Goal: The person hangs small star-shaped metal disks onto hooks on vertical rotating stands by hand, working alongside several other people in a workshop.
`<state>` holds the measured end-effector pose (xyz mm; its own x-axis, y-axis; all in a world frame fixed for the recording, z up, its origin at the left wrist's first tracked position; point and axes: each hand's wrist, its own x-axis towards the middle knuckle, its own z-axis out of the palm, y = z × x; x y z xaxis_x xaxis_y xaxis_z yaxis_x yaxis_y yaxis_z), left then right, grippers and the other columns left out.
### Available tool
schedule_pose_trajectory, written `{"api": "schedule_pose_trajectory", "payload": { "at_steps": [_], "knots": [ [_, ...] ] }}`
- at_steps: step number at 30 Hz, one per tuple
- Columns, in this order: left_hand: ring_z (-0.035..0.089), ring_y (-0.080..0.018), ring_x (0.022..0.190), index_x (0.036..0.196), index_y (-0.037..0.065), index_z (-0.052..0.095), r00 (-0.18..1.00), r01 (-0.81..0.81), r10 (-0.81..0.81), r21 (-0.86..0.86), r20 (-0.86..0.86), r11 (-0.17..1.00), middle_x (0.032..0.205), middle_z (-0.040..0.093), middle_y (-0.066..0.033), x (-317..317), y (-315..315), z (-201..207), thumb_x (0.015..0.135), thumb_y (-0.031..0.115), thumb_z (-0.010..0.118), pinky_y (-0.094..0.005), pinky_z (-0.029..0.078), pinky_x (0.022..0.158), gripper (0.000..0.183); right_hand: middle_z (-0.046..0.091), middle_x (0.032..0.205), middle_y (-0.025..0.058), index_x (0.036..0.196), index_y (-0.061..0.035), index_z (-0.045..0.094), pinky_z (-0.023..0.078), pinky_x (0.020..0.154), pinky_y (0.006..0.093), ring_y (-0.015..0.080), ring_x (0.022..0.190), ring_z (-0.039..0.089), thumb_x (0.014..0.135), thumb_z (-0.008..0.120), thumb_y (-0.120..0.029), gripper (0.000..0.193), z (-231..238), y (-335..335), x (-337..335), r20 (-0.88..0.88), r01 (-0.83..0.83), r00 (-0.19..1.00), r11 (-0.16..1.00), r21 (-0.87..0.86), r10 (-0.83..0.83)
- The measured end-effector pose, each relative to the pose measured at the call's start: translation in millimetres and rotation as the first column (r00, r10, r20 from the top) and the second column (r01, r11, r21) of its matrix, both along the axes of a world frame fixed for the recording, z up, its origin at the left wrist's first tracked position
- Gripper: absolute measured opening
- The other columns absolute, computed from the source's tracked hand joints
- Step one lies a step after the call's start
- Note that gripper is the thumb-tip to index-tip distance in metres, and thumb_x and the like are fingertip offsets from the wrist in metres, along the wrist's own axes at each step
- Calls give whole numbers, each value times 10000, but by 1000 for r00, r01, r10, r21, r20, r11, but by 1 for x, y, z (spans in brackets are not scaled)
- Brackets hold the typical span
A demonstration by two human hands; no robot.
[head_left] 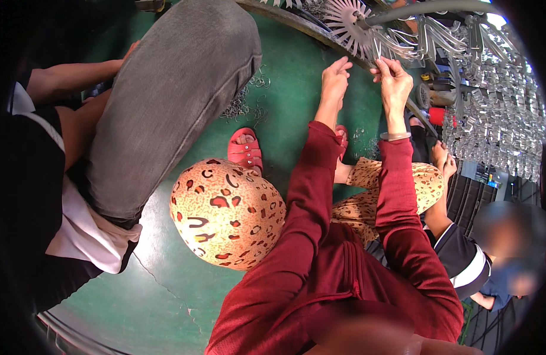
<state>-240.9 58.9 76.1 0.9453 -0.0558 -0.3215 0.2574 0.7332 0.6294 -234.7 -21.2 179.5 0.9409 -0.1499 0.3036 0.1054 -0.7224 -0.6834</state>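
Note:
My right hand (395,86) is raised at the edge of a metal rack, thumb and forefinger pinched on a thin shiny metal piece (376,47). Its exact shape is hard to make out. Beside it on the left, my left hand (333,83) hangs in the air with fingers stretched forward and slightly apart; I see nothing in it. Just beyond both hands is a fan-like ring of flat silvery strips (346,29). Bent metal hooks (442,38) hang in bunches to the right of that ring.
A dense curtain of shiny metal pieces (495,121) hangs at the right. Small wire bits (246,106) lie scattered on the green floor (166,290). A person in grey trousers (178,89) sits close on my left; another person's dark sleeve (465,260) is at the right.

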Motion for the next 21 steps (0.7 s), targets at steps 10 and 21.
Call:
{"api": "schedule_pose_trajectory", "payload": {
  "at_steps": [10, 21],
  "knots": [
    [566, -112, 793, 1205, -9, 516, 996, 2, 1, -37, 90, 999, 1021, 645, -90, 1, -17, -4, 849, 148, 543, -252, 446, 663, 390, 651, 710, 117, 847, -39, 671, 492, 669, 332, 252, 649, 639, 822, 611, -127, 109, -28, -17, 1, 232, 81, 973, 940, -331, -2],
    [648, -237, 701, 798, 52, 690, 863, -155, 504, 964, 27, 215, 771, 671, -128, -91, 104, -151, 729, 137, 681, -339, 489, 662, 109, 639, 800, 89, 842, -18, 645, 478, 657, 321, 251, 691, 610, 813, 629, -106, 94, -27, -23, -20, 424, 135, 906, 943, -303, 7]
  ]
}}
